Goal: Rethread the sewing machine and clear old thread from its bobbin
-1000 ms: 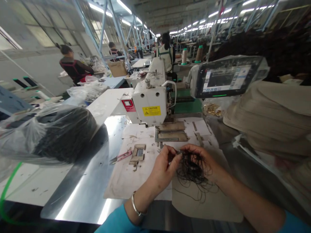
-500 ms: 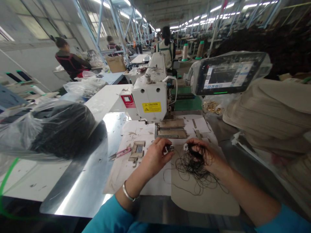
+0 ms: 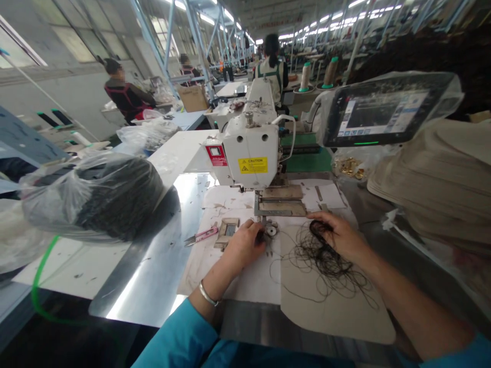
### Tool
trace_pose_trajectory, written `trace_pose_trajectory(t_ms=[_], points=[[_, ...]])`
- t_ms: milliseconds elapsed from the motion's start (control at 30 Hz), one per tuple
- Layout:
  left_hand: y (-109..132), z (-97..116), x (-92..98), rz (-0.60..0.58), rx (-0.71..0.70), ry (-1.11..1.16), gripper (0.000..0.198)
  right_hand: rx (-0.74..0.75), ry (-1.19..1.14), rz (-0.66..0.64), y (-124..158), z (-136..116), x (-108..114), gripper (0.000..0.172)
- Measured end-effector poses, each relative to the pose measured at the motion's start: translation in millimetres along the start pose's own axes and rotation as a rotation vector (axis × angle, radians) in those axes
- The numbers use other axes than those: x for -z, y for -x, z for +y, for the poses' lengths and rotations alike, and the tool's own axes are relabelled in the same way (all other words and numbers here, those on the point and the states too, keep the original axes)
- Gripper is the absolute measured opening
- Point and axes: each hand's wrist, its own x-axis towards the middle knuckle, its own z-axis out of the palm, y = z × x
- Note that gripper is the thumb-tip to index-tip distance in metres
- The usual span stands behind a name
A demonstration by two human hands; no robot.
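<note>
My left hand (image 3: pixel 245 244) is closed, its thumb and fingertips pinched together over the white paper (image 3: pixel 245 286); what they hold is mostly hidden, only a dark bit shows. Right at those fingertips is a round silver bobbin (image 3: pixel 271 231); I cannot tell whether the fingers touch it. Small metal bits lie around it. A loose tangle of dark thread (image 3: pixel 322 255) hangs from the curled fingers of my right hand (image 3: pixel 343 236) and spreads over a beige fabric panel (image 3: pixel 345 319). One strand trails left toward the bobbin.
A white sewing machine head (image 3: pixel 251 148) stands ahead, with a metal clamp frame (image 3: pixel 282 210) beneath it. Pink thread snips (image 3: pixel 202 235) and a small beige frame (image 3: pixel 221 240) lie left. A screen (image 3: pixel 378 115), stacked beige panels (image 3: pixel 429 184) and a bagged dark bundle (image 3: pixel 115 199) flank the table.
The silver bobbin, earlier at my right fingertips, is now beside my left fingertips. My right hand has moved away from my left with the thread tangle. The camera view has turned slightly left.
</note>
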Motion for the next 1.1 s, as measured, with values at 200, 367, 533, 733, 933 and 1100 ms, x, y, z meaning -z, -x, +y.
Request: trace_pose_trajectory(t_ms=[200, 367, 533, 733, 933, 1100], points=[[1.2, -12.8, 3.7, 0.032, -0.015, 0.134, 0.029, 0.163, 0.727, -0.148, 3.5, -14.4, 20.9, 0.041], [0.6, -9.3, 5.9, 0.031, -0.009, 0.170, 0.029, 0.349, 0.529, -0.295, 2.2, -48.9, -35.8, 0.056], [7.1, -11.2, 5.7, 0.024, 0.009, 0.292, 0.025, 0.446, 0.446, -0.306, -10.8, -53.1, -79.9, 0.047], [17.5, -15.7, 16.1, 0.004, 0.029, 0.500, 0.029, 0.504, 0.359, -0.283, -16.2, -46.4, -77.0, 0.027], [19.7, -26.4, 30.9, 0.051, 0.070, 0.549, 0.033, 0.427, 0.246, -0.241, -10.6, -37.8, -54.3, 0.028], [18.1, -17.3, 26.1, 0.027, -0.001, 0.571, 0.033, 0.258, -0.172, -0.388, -5.8, -46.3, -71.8, 0.034]])
